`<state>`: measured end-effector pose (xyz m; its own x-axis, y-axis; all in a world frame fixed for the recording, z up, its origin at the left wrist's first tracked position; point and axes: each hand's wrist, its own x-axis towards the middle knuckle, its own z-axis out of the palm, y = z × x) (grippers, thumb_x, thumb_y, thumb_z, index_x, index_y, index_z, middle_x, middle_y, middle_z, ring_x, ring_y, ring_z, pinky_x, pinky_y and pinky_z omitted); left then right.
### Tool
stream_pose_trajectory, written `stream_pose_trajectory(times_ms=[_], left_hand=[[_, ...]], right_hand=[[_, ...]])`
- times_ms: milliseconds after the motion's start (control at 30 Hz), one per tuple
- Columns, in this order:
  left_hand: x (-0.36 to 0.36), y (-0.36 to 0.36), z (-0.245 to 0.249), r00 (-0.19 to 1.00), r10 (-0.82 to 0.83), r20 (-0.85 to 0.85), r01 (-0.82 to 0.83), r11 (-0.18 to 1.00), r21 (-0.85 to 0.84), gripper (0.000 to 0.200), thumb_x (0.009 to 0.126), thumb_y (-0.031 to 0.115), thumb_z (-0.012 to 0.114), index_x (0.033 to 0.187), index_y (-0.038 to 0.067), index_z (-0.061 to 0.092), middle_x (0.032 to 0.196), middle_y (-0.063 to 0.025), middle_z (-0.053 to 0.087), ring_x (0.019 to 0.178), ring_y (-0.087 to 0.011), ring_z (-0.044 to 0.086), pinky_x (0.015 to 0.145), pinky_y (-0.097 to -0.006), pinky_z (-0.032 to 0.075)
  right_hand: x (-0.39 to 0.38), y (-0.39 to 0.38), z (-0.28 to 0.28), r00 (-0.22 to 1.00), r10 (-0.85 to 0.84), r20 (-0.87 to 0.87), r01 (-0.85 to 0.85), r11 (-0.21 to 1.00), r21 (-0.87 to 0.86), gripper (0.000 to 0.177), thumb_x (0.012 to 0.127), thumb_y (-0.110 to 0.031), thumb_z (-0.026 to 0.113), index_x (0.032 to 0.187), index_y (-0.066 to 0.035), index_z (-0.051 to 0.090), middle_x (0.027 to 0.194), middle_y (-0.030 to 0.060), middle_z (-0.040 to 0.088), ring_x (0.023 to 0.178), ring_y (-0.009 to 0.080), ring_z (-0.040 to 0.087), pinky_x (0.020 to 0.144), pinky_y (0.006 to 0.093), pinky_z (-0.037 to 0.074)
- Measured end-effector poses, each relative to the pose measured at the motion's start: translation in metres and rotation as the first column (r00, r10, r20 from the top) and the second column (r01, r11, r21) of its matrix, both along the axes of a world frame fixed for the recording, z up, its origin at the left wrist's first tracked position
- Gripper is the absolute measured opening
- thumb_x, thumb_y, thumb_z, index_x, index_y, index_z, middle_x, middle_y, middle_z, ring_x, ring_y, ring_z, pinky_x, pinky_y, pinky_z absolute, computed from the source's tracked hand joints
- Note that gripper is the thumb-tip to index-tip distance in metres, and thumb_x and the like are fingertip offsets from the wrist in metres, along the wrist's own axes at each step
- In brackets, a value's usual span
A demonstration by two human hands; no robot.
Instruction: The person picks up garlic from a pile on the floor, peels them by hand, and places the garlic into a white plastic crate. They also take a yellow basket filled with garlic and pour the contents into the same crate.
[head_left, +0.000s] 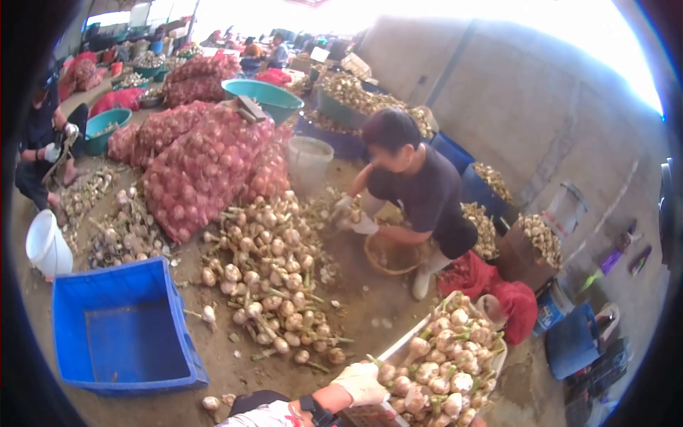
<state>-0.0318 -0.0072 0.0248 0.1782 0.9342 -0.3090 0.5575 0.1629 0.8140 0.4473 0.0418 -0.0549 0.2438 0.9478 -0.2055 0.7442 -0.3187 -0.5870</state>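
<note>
My left hand point(361, 384), in a pale glove with a dark band at the wrist, is at the bottom of the view. Its fingers are closed over the near left rim of a white crate point(404, 344). Heaped in that crate are garlic bulbs point(442, 363) with short cut stems. Part of the fingertips is hidden against the bulbs and rim. My right hand is not in view. To the left of the crate, a large pile of garlic point(274, 267) with stems lies on the floor.
A blue crate point(178, 313) stands at left, near a white bucket point(48, 245). Red mesh sacks of garlic point(206, 164) lie behind the pile. A crouching person point(420, 185) works beside a basket point(391, 267). Blue buckets point(573, 341) stand at right, before a wall.
</note>
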Motion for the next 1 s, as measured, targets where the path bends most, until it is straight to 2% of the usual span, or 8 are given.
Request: stream_pose_trajectory(times_ms=[1000], left_hand=[[0.0,0.002,-0.001,1.0,0.005,0.001,-0.005,1.0,0.031,0.055,0.068,0.044,0.065,0.095,-0.003,0.067,0.102,-0.0261,0.064,0.095,-0.0357,0.064,0.081,-0.0396,0.052]], right_hand=[[0.022,-0.015,-0.008,1.0,-0.003,-0.012,0.003,1.0,0.009,0.036,0.096,-0.03,0.045,0.105,-0.001,0.064,0.088,0.0131,0.068,0.074,0.0258,0.065,0.056,0.0409,0.053]])
